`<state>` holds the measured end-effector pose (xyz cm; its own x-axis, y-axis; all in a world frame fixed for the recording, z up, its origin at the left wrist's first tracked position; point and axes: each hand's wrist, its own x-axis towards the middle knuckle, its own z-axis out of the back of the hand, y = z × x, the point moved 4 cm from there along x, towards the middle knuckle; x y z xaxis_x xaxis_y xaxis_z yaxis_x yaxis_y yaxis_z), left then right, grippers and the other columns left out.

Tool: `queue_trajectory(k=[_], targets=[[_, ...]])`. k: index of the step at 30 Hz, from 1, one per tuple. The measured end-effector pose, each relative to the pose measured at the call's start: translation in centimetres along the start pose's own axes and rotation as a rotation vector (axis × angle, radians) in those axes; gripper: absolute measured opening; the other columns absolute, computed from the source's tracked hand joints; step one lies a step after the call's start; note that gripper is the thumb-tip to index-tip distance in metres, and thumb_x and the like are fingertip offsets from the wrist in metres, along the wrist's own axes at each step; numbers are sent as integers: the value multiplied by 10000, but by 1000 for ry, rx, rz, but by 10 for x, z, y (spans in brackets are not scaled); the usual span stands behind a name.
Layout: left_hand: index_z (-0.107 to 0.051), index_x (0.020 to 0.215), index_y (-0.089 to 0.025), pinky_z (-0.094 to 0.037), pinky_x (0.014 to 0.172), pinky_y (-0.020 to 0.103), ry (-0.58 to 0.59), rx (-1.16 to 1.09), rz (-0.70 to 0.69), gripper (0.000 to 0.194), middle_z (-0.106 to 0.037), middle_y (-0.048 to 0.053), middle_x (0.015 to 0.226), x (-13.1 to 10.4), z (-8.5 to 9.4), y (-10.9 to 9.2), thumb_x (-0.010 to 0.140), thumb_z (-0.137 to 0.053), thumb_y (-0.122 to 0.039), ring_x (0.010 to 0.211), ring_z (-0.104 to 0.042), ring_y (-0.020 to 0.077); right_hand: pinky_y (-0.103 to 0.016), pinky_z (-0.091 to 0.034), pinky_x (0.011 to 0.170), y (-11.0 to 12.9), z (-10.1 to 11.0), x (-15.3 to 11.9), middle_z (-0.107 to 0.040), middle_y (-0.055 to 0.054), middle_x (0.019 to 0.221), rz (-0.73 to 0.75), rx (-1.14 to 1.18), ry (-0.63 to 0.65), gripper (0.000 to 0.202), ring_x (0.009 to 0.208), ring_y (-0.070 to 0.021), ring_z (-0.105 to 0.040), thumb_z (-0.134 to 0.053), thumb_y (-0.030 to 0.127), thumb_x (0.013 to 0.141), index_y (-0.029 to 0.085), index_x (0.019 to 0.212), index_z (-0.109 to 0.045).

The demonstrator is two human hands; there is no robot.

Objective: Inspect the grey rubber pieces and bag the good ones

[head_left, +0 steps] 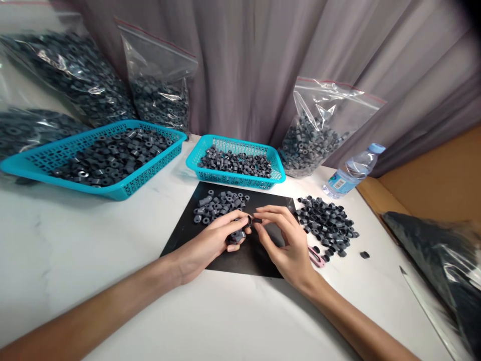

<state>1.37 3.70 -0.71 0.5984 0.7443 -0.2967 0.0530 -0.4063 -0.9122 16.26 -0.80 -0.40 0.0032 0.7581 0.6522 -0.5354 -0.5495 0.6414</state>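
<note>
Over a black mat (225, 260), my left hand (218, 235) is closed around several small dark grey rings (236, 235). One more ring (249, 221) stands at its thumb and index fingertip. Close by on the right, my right hand (285, 235) pinches a small dark cap-like piece (257, 220) between thumb and fingers. The two hands' fingertips are almost together. Behind my left hand lies a pile of grey rings (221, 203) on the mat. A pile of dark cap-like pieces (326, 223) lies to the right of my right hand.
Two blue baskets (150, 170) (240, 180) with small grey parts stand at the back. Clear zip bags of parts (161, 100) (308, 140) lean by the curtain. A water bottle (353, 170) stands back right. A pink-handled tool (316, 256) lies beside my right wrist.
</note>
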Motion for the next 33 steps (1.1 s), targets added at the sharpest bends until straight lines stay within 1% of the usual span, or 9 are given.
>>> queue_trajectory(k=[4,10,15,17,20,23,27,30,33], targets=[[-666,962,-209,-300,629,258,0,16,1,193,-537,5,906,1,-1,0,916,-606,-386,805,-440,132,-350,-584,822,-1,0,1,-639,-88,1122,-6,5,-3,216,1015,-203,-647,-560,145,949,242,1115,-659],[-678,1031,-202,-298,628,253,9,1,-4,205,-532,9,914,0,-1,-1,929,-597,-360,806,-428,126,-333,-562,791,-4,1,0,-674,-68,1018,-61,10,-34,189,878,-181,-659,-581,175,956,222,1126,-650],[-691,1066,-216,-290,618,248,19,-10,-8,215,-532,14,924,1,1,0,931,-600,-356,814,-434,126,-312,-566,794,-8,2,-3,-696,-56,986,-118,44,-46,157,854,-168,-676,-616,207,951,211,1101,-661],[-696,1080,-219,-293,621,246,19,-9,-8,215,-535,19,932,1,1,0,932,-602,-344,831,-443,130,-308,-565,789,-7,2,-3,-698,-55,976,-114,50,-32,159,845,-166,-675,-617,203,950,207,1101,-667],[-701,1092,-217,-307,635,243,12,-30,-2,219,-543,29,954,1,1,0,927,-618,-332,853,-451,133,-313,-562,793,-5,1,-2,-699,-57,984,-76,61,-1,224,835,-163,-670,-611,174,947,207,1165,-652],[-709,1087,-208,-316,641,241,-1,-54,4,222,-553,38,966,0,1,0,914,-642,-331,854,-455,134,-316,-556,808,-2,1,0,-701,-58,998,-40,44,12,249,853,-162,-666,-591,144,950,210,1183,-649],[-721,1042,-189,-310,621,237,-6,-86,2,192,-563,44,951,1,2,0,915,-641,-308,822,-446,127,-328,-553,818,0,2,1,-699,-60,1012,-25,26,18,203,899,-178,-661,-581,149,956,227,1115,-679],[-722,972,-170,-309,604,236,-7,-120,-16,163,-567,48,926,2,4,1,920,-627,-293,801,-439,128,-345,-546,860,0,2,2,-692,-65,1045,-28,53,29,176,969,-193,-656,-592,153,951,232,1070,-694],[-713,936,-154,-309,584,239,-21,-163,-11,211,-552,48,886,3,4,1,927,-611,-338,792,-435,135,-356,-532,899,-1,1,2,-682,-64,1059,-41,77,46,154,1005,-196,-646,-607,153,944,231,1038,-701]])
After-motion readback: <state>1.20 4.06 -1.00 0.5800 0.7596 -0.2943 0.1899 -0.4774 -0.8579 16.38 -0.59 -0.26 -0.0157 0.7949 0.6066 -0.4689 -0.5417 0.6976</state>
